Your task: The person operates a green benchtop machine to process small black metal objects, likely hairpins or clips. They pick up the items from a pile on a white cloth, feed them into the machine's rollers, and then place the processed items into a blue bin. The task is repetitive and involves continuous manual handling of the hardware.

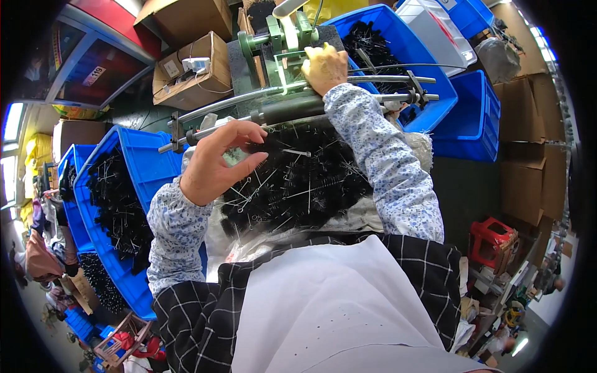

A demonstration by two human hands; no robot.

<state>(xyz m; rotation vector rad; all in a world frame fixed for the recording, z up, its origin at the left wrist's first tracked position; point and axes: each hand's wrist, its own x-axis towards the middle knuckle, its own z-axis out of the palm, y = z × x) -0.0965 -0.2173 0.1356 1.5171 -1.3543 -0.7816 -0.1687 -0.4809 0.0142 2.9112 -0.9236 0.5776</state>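
Note:
My left hand [217, 161] curves its thumb and fingers around the dark bristles of a small black brush, whose pale wire stem seems to point right. Below lies a heap of black wire-stemmed brushes [292, 186], some with looped ends, on pale cloth in front of me. My right hand [327, 67] is reached forward to the green metal machine [305, 31], fingers curled beside its bracket; what they grip is hidden. Between the machine and the heap runs a black roller [292, 109] along metal bars.
Blue bins of black brushes stand at left [146, 158] and far right [444, 102]; another blue bin [479, 118] is beside the latter. An open cardboard box [217, 78] sits left of the machine. A red stool [491, 242] stands at right, near stacked cartons [522, 180].

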